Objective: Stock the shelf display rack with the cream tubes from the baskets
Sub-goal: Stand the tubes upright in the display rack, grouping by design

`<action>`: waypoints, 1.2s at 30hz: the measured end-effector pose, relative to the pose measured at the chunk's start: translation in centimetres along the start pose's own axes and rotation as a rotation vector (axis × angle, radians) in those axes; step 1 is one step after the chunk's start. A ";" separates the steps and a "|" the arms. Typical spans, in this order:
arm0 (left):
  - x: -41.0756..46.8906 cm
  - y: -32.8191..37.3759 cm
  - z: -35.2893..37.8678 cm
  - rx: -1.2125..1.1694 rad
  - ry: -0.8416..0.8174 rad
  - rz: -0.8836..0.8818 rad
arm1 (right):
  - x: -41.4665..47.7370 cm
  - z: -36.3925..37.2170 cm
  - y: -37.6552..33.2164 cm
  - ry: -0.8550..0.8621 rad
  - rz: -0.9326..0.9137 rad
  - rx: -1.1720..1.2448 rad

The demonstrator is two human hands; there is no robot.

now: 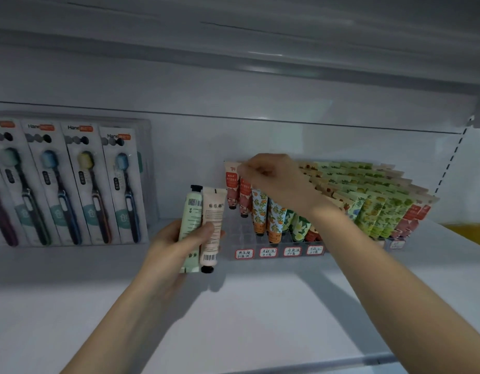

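My left hand (176, 244) grips two cream tubes side by side: a pale green tube (190, 217) with its black cap up and a pink tube (211, 225) with its black cap down. They hang just left of the clear display rack (240, 236) on the shelf. My right hand (271, 176) reaches over the rack's back left corner, its fingertips pinching the top of a red-labelled tube (231, 184) standing there. Orange, green and other patterned tubes (368, 206) fill the rows to the right.
Packs of toothbrushes (71, 182) stand against the back wall to the left. The white shelf board (260, 319) lies in front of the rack, with an upper shelf (287, 63) overhead. Handwritten price labels (268, 252) line the rack's front.
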State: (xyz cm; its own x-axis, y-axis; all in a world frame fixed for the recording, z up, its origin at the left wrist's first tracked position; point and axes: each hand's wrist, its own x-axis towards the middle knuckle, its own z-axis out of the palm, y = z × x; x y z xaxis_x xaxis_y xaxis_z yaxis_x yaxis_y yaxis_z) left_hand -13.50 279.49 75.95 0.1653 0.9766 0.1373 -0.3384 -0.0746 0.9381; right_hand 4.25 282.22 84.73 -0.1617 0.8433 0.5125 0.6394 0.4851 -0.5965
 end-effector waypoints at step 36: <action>2.0 -3.7 -1.5 0.389 0.281 0.165 | 5.9 1.5 2.1 0.115 0.107 -0.453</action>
State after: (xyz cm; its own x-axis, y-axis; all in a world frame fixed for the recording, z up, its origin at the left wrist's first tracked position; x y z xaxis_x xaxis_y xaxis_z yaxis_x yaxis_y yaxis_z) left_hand -13.30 282.05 72.28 -0.1355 0.9580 0.2528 0.0405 -0.2496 0.9675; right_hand 3.49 288.54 85.59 -0.0094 0.8398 0.5429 0.9153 0.2258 -0.3335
